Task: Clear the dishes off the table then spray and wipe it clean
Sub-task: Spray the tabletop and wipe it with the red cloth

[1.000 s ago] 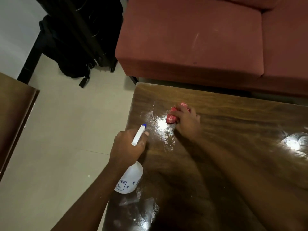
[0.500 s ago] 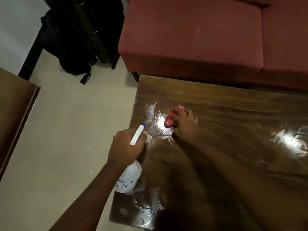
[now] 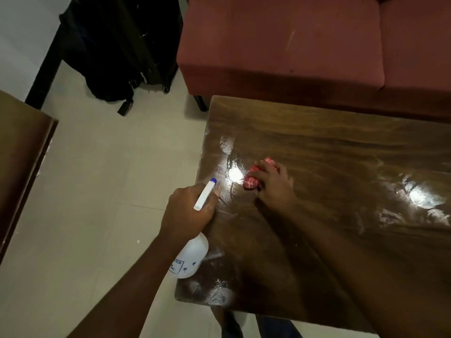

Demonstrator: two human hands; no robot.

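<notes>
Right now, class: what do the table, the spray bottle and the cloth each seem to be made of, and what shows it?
Table: likely wood or veneer, glossy; grain streaks and bright glare. Spray bottle: probably plastic, milky white, smooth; printed label. Cloth: soft woven fabric, red with pale checks; it bunches.

Home living room; red sofa beside wooden table.

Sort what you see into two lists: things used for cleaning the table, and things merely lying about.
In use: spray bottle in the left hand, red cloth under the right hand, wooden table.
Lying about: red sofa, black bags, brown furniture.
</notes>
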